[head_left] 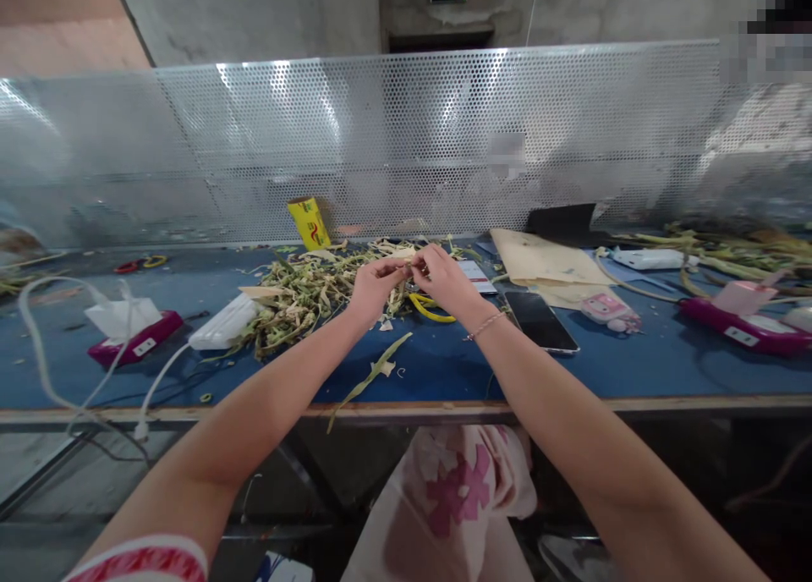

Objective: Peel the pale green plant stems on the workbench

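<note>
Left hand (374,286) and right hand (447,282) meet over the middle of the bench (457,366), fingertips drawn together; from where I stand I cannot tell what, if anything, they pinch. Beside and behind them spreads the heap of dried leaves (298,299), reaching toward the bench's back edge, where a yellow packet (309,222) stands tilted. Just below the right hand lies a yellow loop (436,313), and a dark phone (542,321) rests to its right. Nearer the front edge lies one long leaf (363,385), its tip poking past that edge.
</note>
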Demonstrator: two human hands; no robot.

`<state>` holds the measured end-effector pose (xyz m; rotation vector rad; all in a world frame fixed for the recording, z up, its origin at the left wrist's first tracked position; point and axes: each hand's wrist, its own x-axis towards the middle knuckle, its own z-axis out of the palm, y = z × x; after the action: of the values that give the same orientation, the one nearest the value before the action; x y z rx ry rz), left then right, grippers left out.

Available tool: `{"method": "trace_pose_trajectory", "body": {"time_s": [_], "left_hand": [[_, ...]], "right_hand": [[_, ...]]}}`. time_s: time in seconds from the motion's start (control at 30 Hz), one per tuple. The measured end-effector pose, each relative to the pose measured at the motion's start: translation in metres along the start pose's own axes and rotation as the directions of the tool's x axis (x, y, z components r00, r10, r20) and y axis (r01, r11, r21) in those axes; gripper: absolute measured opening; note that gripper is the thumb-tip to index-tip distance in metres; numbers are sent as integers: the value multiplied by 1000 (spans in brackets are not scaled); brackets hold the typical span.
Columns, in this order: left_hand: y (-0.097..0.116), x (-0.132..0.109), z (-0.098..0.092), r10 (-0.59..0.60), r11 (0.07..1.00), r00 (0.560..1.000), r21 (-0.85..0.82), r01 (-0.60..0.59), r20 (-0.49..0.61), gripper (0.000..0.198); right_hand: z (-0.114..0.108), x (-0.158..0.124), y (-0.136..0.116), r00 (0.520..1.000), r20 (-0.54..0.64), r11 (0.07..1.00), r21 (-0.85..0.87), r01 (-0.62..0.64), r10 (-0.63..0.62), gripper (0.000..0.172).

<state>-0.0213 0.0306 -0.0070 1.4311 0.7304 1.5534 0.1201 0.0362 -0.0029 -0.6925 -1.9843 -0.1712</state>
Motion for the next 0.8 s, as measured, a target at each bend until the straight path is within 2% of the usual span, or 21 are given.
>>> {"method": "trace_pose_trajectory", "body": {"time_s": [0.3, 0.47, 0.63, 0.8], "left_hand": [[2, 0, -1, -45, 997, 999, -60, 44, -15, 24], [0, 1, -1, -33, 997, 999, -76, 31, -17, 24], [-3, 2, -4, 38, 999, 999, 31, -38, 10, 23], [-2, 2, -6, 111, 981, 993, 153, -116, 42, 23]], "right_hand": [[-8, 1, -3, 996, 29, 996, 30, 80, -81, 9], [-10, 2, -5, 996, 37, 996, 33, 82, -83, 10], [-11, 2, -4, 998, 50, 997, 70, 39, -43, 9], [-10, 3, -2, 998, 35, 991, 120, -63, 60, 6]]}}
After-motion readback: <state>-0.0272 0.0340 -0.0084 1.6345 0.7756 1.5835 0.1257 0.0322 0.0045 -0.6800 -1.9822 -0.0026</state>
